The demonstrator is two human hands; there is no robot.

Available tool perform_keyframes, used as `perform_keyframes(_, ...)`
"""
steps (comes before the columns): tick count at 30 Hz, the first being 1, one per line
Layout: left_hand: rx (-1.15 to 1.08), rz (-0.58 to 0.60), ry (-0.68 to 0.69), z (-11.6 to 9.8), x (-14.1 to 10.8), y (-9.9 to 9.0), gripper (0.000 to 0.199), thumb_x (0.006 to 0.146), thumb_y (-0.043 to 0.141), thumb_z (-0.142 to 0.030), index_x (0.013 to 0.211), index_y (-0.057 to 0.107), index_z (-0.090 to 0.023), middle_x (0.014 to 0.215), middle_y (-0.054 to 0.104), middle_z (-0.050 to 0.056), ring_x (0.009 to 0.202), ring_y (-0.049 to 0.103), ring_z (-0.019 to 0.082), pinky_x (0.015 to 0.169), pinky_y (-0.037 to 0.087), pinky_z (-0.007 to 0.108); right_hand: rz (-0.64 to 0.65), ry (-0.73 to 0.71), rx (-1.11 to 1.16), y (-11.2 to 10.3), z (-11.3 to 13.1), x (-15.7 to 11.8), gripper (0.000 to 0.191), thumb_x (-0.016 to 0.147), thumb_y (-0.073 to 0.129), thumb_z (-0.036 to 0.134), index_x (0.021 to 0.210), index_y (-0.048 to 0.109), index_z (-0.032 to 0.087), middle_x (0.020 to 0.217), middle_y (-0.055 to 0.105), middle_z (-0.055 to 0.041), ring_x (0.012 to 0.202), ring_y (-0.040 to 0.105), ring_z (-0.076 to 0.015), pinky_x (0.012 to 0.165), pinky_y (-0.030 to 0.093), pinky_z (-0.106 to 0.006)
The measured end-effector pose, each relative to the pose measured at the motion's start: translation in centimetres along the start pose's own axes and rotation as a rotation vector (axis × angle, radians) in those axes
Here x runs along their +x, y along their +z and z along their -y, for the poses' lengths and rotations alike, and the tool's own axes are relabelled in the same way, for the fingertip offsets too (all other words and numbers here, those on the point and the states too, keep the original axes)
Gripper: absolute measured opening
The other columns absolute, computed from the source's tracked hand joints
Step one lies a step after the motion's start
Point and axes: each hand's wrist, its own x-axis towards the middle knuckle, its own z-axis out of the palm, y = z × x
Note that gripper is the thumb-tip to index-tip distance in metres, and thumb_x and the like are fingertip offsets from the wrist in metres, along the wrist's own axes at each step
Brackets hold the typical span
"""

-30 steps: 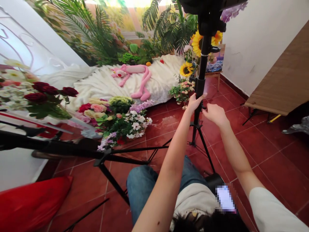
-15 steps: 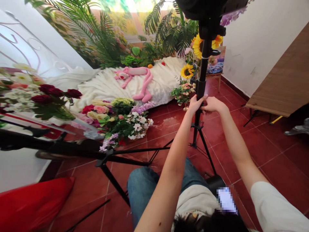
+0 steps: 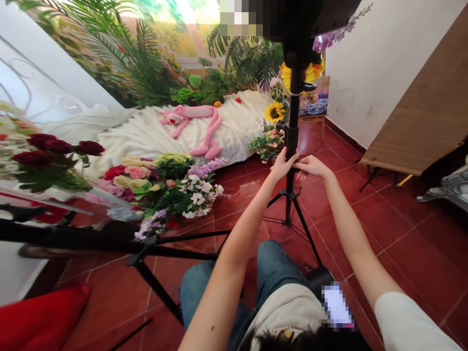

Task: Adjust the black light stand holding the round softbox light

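Note:
A black tripod stand (image 3: 293,109) rises upright in front of me, its legs spread on the floor. My left hand (image 3: 283,165) is closed around its pole, just below a collar, with the thumb lying across the front. From the other side my right hand (image 3: 312,166) reaches to the pole at the same height. Its fingers are bent and pressed together at the pole's right side; whatever sits between them is hidden. On top of the pole is a large black fixture (image 3: 310,17), cut off by the upper edge of the view.
A second black stand (image 3: 146,248) lies slanting at left, beside artificial flowers (image 3: 175,187) and a red cloth (image 3: 40,314). Beyond are a white fur cover (image 3: 135,141) with a pink plush toy (image 3: 199,122). At right leans a brown board (image 3: 413,107). A lit phone (image 3: 338,304) is near my lap.
The view has turned slightly, so the scene sits further left. My left hand stays on the pole. My right hand's fingers have shifted, with their tips now showing below the hand.

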Motion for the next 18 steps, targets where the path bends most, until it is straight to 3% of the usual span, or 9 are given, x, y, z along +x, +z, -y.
perform_keyframes(3,0.039,0.051,-0.064,-0.1,-2.4,-3.2,0.047,0.069,0.074,-0.053,0.099,0.065,-0.018,0.105,0.070,0.009,0.094,0.065,0.016,0.088,0.049,0.028,-0.051,-0.003,0.040,0.7,0.1,-0.5,0.033,0.082,0.074,0.032,0.059,0.059,0.013,0.052,0.068,-0.0095,0.040,0.062,-0.0126,0.037,0.049,-0.016)
perform_keyframes(7,0.167,-0.035,-0.246,-0.6,-7.7,-10.7,0.051,0.069,0.069,-0.062,0.094,0.069,-0.017,0.095,0.072,0.009,0.083,0.066,0.018,0.082,0.051,0.032,-0.085,-0.003,0.048,1.1,0.0,-0.8,0.037,0.080,0.076,0.032,0.055,0.056,0.014,0.052,0.068,-0.0101,0.040,0.062,-0.0129,0.037,0.049,-0.017)
perform_keyframes(13,0.322,-0.380,-0.347,-2.9,-17.5,-23.5,0.050,0.064,0.073,-0.061,0.091,0.069,-0.019,0.091,0.072,0.005,0.079,0.065,0.018,0.081,0.052,0.032,-0.186,-0.088,0.007,1.4,-0.9,-0.9,0.041,0.078,0.076,0.043,0.056,0.056,0.015,0.048,0.066,-0.0071,0.036,0.058,-0.0108,0.036,0.045,-0.016)
perform_keyframes(18,0.459,-0.781,-0.334,-7.2,-23.6,-31.4,0.039,0.068,0.069,-0.052,0.086,0.066,-0.018,0.084,0.070,0.003,0.074,0.062,0.014,0.073,0.052,0.028,-0.327,-0.204,-0.077,1.8,-2.5,-0.5,0.048,0.067,0.073,0.061,0.058,0.059,0.017,0.045,0.062,-0.0052,0.034,0.053,-0.0117,0.036,0.042,-0.020)
